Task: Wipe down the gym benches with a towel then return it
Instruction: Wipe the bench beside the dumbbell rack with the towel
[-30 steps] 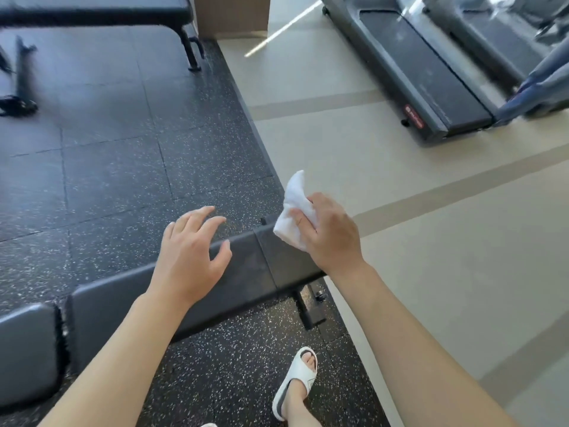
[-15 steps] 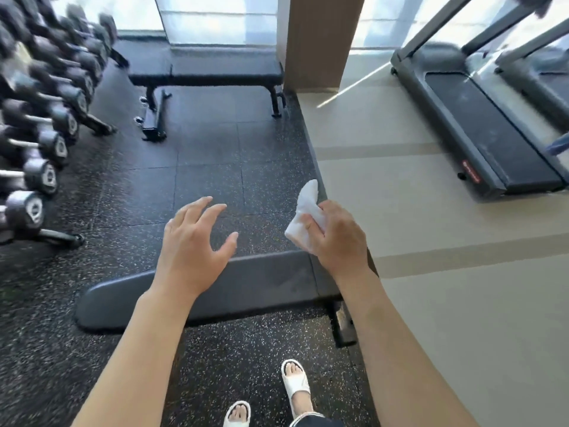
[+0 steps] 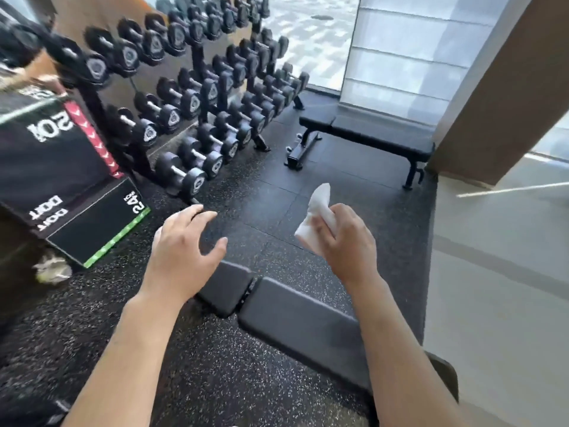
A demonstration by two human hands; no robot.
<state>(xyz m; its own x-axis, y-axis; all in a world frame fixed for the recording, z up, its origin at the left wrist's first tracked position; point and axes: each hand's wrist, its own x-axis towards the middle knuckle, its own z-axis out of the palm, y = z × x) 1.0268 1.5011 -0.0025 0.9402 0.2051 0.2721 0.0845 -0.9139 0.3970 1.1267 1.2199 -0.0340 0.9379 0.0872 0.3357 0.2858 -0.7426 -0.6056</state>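
Along the wall at the left stands a rack of dumbbells (image 3: 191, 97), and on the dark rubber floor (image 3: 261, 198) two benches wait. One bench (image 3: 366, 135) is far, near the window, well apart from the person. The near bench (image 3: 301, 322) lies just below both arms, its short pad and long pad divided by a narrow gap. At the left sits a black box (image 3: 61, 167) with printed numbers.

The left hand (image 3: 181, 251) hovers above the short pad, fingers spread and holding nothing. The right hand (image 3: 345, 245) grips a small white towel (image 3: 317, 211), bunched, one end sticking up, not touching any pad.

I judge wiping is the step now. To do it well, open the towel flatter, press it on the pad, and make long overlapping strokes from one end to the other, also over the gap.
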